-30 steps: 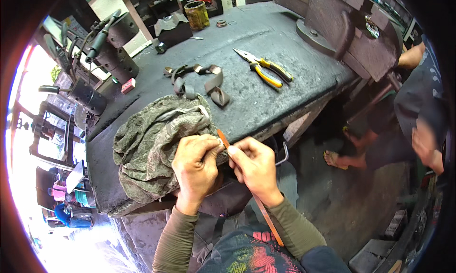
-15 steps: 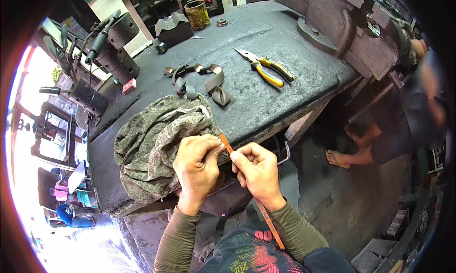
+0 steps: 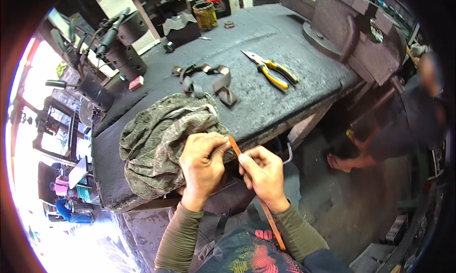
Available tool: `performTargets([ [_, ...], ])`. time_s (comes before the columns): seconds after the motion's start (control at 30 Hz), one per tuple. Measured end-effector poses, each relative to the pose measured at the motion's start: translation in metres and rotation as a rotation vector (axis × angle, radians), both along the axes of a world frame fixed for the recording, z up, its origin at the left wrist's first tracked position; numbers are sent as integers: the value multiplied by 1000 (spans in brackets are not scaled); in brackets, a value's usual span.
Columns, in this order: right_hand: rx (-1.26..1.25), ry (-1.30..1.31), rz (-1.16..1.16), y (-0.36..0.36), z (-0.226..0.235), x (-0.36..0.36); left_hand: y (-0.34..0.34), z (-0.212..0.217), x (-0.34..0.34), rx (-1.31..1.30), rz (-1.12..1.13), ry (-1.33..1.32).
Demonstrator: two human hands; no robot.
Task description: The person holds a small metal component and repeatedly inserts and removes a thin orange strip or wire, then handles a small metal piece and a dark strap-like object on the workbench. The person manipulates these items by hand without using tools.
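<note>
1. The long, flat, narrow strip is showing orange.
2. The crumpled fabric cloth by the dark-grey workbench's near edge is displaying mottled grey-green patterning.
3. The long-nosed metal pliers are carrying yellow-and-black handles.

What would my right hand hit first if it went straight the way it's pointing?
Probably your left hand, near the upper end of the orange strip your right hand holds, though depth is unclear.

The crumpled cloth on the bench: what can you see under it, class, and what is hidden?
The dark bench top shows beside the cloth, which lies on it. The folds cover the surface directly beneath, so whether anything else is there cannot be seen.
</note>
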State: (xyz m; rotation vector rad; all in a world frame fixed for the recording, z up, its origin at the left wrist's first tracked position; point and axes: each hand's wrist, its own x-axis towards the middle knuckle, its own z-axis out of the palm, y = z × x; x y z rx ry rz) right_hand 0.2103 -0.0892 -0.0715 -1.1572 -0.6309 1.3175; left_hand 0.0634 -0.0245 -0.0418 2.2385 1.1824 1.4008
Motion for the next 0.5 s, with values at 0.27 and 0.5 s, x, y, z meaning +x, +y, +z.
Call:
performTargets([
  [0.27, 157, 82, 34, -9, -11, 11, 3, 3, -1, -13, -6, 10],
  [0.5, 176, 106, -72, -43, -11, 40, 6, 15, 13, -117, 118, 89],
])
